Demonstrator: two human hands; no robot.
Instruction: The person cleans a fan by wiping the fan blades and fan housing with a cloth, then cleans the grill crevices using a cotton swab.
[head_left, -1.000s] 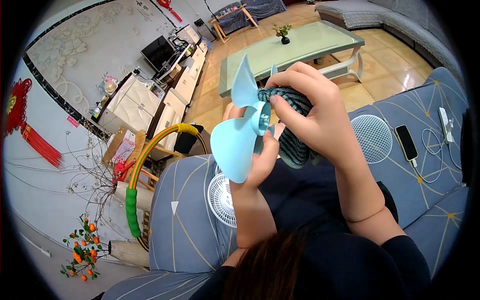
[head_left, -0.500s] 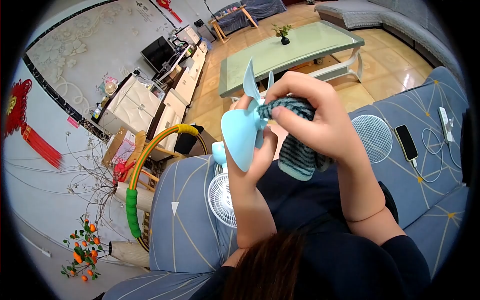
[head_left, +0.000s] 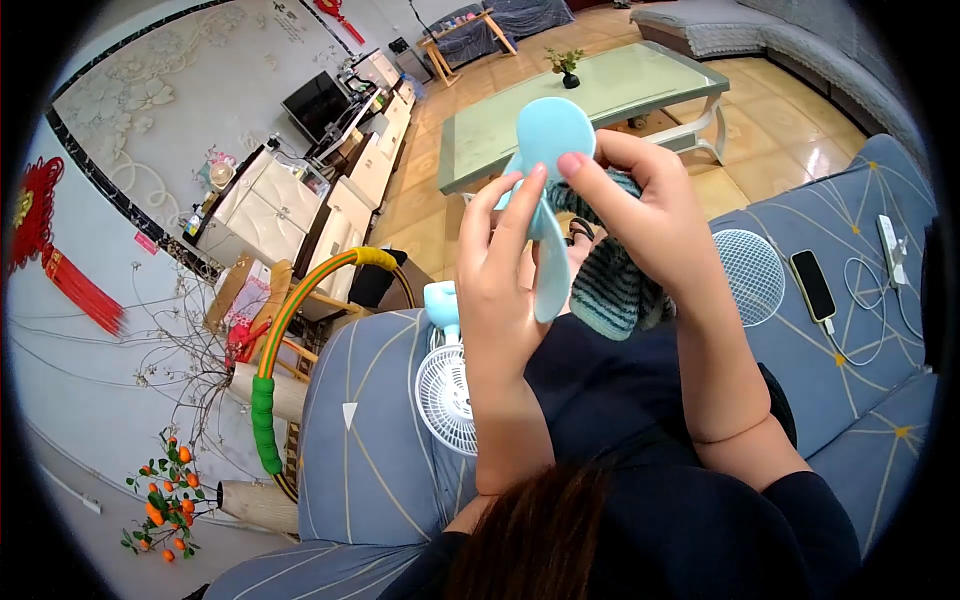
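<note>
The light-blue fan rotor (head_left: 552,265) is positioned between the hands, the left hand (head_left: 503,275) clasped near its centre, apparently for support, the right hand (head_left: 655,220) closed on one blade (head_left: 552,130) and the striped cloth (head_left: 608,297) beneath its palm, presumably to hold both together.

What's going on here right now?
A person is holding a light blue fan blade piece up in front of them with both hands. The left hand grips it around the middle, while the right hand has a thumb on the upper blade and a striped cloth bunched in its grasp. On the blue-grey couch, a white fan cage rests to the left; a white mesh disc and a plugged-in phone lie to the right.
</note>
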